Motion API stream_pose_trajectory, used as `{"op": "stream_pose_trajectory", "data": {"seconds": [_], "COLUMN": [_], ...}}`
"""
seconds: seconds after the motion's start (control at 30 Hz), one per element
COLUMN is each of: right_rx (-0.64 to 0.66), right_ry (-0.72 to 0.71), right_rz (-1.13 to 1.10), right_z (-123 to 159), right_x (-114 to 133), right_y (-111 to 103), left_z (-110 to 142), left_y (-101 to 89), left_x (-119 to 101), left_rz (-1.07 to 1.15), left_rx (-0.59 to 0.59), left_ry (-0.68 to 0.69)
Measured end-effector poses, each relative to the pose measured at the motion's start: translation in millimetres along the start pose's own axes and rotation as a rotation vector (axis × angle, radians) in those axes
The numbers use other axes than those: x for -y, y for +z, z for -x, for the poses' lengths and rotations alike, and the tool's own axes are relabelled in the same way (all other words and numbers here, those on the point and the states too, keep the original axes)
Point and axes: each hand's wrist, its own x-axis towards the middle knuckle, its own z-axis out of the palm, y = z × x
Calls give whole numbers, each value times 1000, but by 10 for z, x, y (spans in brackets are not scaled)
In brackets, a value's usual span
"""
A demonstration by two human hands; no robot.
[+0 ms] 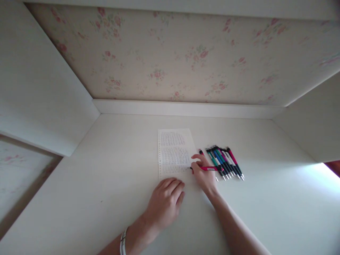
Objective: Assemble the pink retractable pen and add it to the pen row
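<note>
Red pen (211, 168) slanted, pointing onto handwritten sheet (174, 154)

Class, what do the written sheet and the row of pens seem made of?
Sheet: matte paper, thin and flat, with a holed left edge.
Row of pens: probably plastic, smooth and evenly coloured; the silvery tips suggest metal, though coated plastic is possible.

Light is soft and cool, strongest between three and four o'clock, where a white glare flares at the frame's edge and a paler sheen spreads across the desk (268, 209). The white panel (39, 71) between nine and ten o'clock sits in grey shade, and the wallpaper (143, 46) at twelve looks muted. The writing on the paper (172, 152) blurs past reading. Wide-angle stretching pulls at the outer edges.
</note>
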Motion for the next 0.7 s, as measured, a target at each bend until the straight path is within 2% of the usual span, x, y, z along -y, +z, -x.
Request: {"op": "stream_pose_trajectory", "data": {"seconds": [0.17, 0.7], "right_rx": [-17, -6], "right_ry": [-38, -96], "right_rz": [60, 126], "right_z": [-33, -18], "right_x": [-111, -93], "right_y": [37, 43], "left_z": [3, 8], "left_y": [-1, 12], "left_x": [-17, -14], "left_rz": [19, 37], "left_rx": [29, 36], "left_ry": [-28, -42]}}
